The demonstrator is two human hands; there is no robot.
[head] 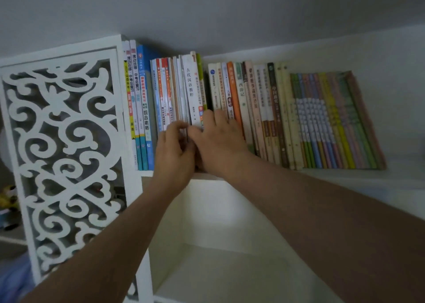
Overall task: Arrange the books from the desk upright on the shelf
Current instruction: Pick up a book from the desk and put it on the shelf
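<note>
A white shelf point(345, 176) is seen from the head view, loaded with a row of upright books point(264, 109) standing spine-out; both hands are raised to the middle of that row; the left hand point(173, 153) is curled, thumb and fingertips pinched on the lower edges of a cluster of thin white-spined books point(181, 91); the right hand point(218, 141) is laid just beside it, touching it, fingers bent over the bottom of the white book point(192, 88) with dark characters and its green-spined neighbour point(200, 72); whether the right hand is actually gripped on a book or only pressed against the spines cannot be told; three tall books point(138, 100) in white and blue are stood at the far left against the carved white fretwork side panel point(62, 146); a set of thin pastel-spined books point(333, 118) is leaned at the right end of the row; a lower compartment point(230, 245) of the shelf is seen below the forearms; the grey wall point(207, 10) is seen behind
</note>
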